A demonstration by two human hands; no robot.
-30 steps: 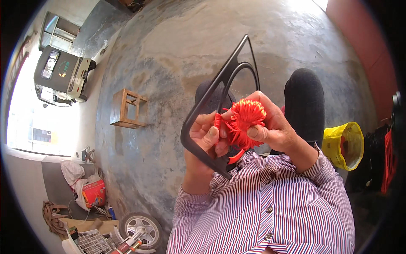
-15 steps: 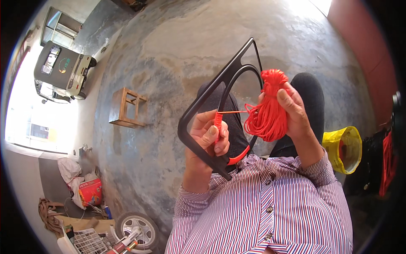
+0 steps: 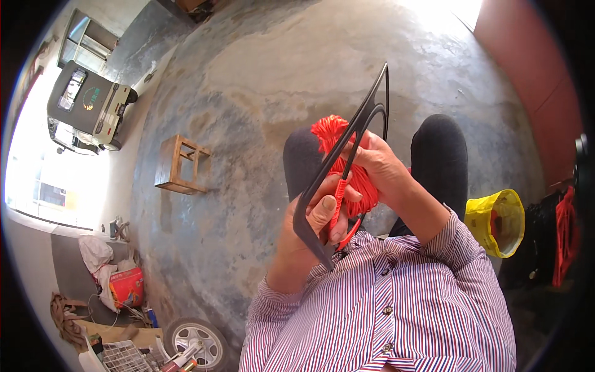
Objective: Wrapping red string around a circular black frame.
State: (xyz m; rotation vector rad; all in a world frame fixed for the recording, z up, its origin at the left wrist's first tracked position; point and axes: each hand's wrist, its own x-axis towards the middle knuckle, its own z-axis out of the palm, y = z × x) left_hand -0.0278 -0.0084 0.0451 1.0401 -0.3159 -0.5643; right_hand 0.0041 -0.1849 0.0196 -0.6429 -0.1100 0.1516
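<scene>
My left hand is closed round the inner bar of a black looped frame, at a section wrapped tightly with red cord. The frame is tilted, so it appears narrow and nearly edge-on. Closed on a thick, gathered hank of red cord, my right hand is close to the inner bar. The hank lies behind the frame's bars, with its bunched top sticking out on the left side. My right fingertips are partly hidden by the frame and cord. Another red-wrapped part shows low on the frame.
A small wooden stool lies on the concrete floor to the left. A yellow bag-like container is at my right, near hanging red cord. At lower left are a wheel and a white crate. A three-wheeled vehicle stands far left.
My right hand has carried the hank leftward, from the frame's right side to behind its bars. The frame has turned more edge-on. My left hand keeps its grip on the wrapped section.
</scene>
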